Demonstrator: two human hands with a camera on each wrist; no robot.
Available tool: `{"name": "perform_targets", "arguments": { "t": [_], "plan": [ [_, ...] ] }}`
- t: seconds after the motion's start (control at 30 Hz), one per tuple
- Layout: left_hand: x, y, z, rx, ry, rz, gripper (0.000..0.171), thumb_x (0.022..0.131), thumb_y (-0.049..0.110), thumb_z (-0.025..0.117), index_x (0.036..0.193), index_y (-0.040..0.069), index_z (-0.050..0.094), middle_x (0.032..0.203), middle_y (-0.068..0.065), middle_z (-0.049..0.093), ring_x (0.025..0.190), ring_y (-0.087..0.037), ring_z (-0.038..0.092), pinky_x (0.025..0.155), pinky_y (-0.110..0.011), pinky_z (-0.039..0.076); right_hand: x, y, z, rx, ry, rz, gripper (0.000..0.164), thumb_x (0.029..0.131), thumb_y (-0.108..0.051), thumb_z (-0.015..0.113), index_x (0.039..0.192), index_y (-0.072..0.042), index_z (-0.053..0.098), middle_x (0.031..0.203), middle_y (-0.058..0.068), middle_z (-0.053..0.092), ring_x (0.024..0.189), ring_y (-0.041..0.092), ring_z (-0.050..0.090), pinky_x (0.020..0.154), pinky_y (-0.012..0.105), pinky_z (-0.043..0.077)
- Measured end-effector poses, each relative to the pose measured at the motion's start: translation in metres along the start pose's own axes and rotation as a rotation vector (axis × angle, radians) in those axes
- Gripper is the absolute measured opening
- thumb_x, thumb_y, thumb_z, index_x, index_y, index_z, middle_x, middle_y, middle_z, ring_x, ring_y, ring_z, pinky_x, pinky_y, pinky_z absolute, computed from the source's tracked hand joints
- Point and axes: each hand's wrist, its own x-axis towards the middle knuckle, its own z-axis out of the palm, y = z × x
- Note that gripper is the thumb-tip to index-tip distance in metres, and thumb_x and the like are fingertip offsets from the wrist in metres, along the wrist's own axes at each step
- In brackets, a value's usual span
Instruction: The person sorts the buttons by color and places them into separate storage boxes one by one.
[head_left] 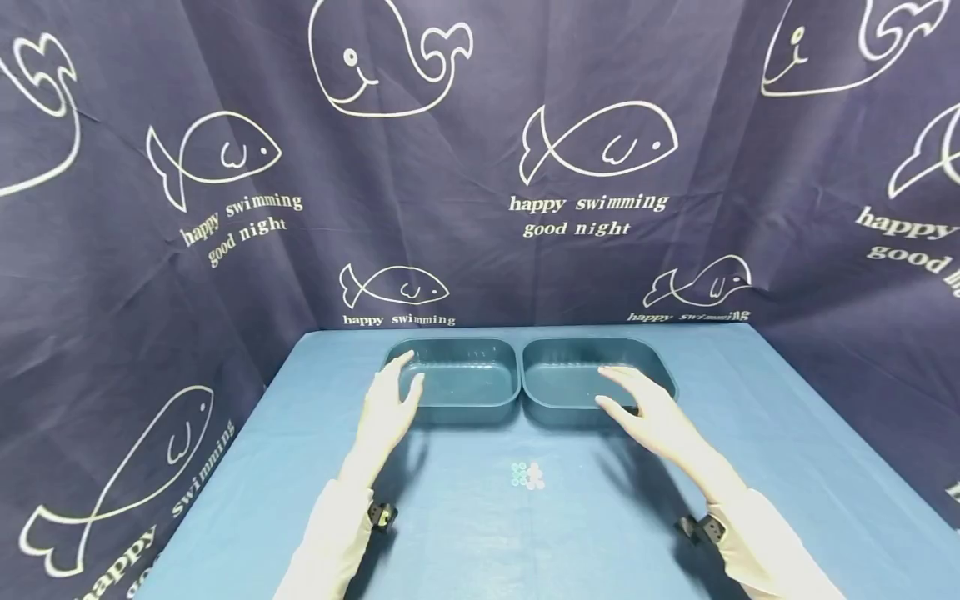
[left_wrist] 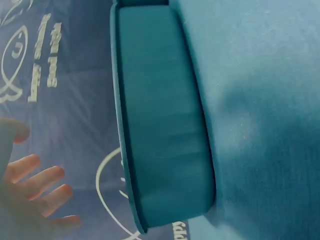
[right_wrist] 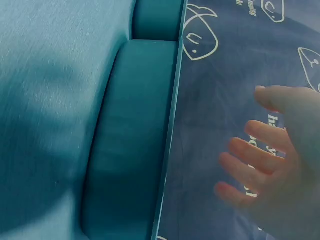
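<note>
Two dark teal rectangular bins stand side by side in the head view, a left bin (head_left: 457, 414) and a right bin (head_left: 562, 417). My left hand (head_left: 384, 408), fingers spread and holding nothing, overlaps the left bin's outer end. Over the right bin's outer front corner is my right hand (head_left: 652, 417), its fingers loosely bent around nothing. Each wrist view shows the hand apart from the bin's outer wall. In front of the bins lie small light-green rings (head_left: 518, 474) and, beside them, small pale-pink pieces (head_left: 534, 477) in a tight cluster.
A blue cloth (head_left: 465, 542) covers the table. Dark curtains (head_left: 480, 275) with white fish and whale drawings hang behind and at both sides. Each wrist wears a small dark camera, like the left one (head_left: 382, 516).
</note>
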Motion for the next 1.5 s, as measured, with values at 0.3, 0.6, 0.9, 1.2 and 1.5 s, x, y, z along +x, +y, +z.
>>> {"name": "perform_targets", "arguments": {
  "t": [0.3,0.6,0.9,1.2,1.5],
  "plan": [
    [0.013,-0.024,-0.002,-0.183,0.105,-0.152,0.040,0.092,0.014,0.056,0.128,-0.002,0.051,0.130,-0.021,0.055,0.124,-0.034,0.049,0.109,-0.041,0.037,0.006,0.000,0.012,0.059,0.092,-0.043,0.026,0.078,-0.007,0.072,0.104,-0.007,0.069,0.094,0.006,0.065,0.080,0.021,0.062,0.063,0.022,0.047],
    [0.017,-0.049,0.008,-0.182,0.074,-0.260,0.047,0.092,0.014,0.054,0.133,-0.007,0.043,0.136,-0.028,0.045,0.129,-0.041,0.040,0.111,-0.048,0.030,0.009,-0.006,0.023,0.148,0.090,-0.038,0.018,0.078,-0.002,0.071,0.096,-0.005,0.070,0.076,-0.003,0.060,0.066,0.000,0.050,0.057,0.022,0.049],
    [0.026,-0.070,0.018,-0.336,0.025,-0.461,0.054,0.095,0.015,0.050,0.139,-0.009,0.032,0.140,-0.032,0.038,0.132,-0.041,0.037,0.113,-0.044,0.030,0.009,-0.014,0.033,0.218,0.041,0.051,0.014,0.081,-0.005,0.069,0.094,-0.007,0.070,0.071,-0.005,0.059,0.062,-0.003,0.050,0.056,0.017,0.046],
    [0.031,-0.084,0.022,-0.439,-0.053,-0.537,0.054,0.098,0.018,0.043,0.142,-0.009,0.027,0.145,-0.029,0.033,0.136,-0.038,0.032,0.115,-0.043,0.027,0.010,-0.022,0.041,0.234,-0.006,0.091,0.012,0.082,-0.010,0.069,0.093,-0.010,0.071,0.071,-0.006,0.064,0.059,-0.003,0.051,0.054,0.018,0.046],
    [0.031,-0.091,0.028,-0.485,-0.053,-0.514,0.047,0.099,0.015,0.041,0.138,-0.009,0.036,0.143,-0.028,0.038,0.134,-0.038,0.035,0.115,-0.043,0.027,0.008,-0.024,0.049,0.268,-0.057,0.101,0.014,0.081,-0.008,0.070,0.095,-0.005,0.071,0.074,-0.002,0.067,0.061,-0.002,0.052,0.055,0.018,0.046]
  ]
}}
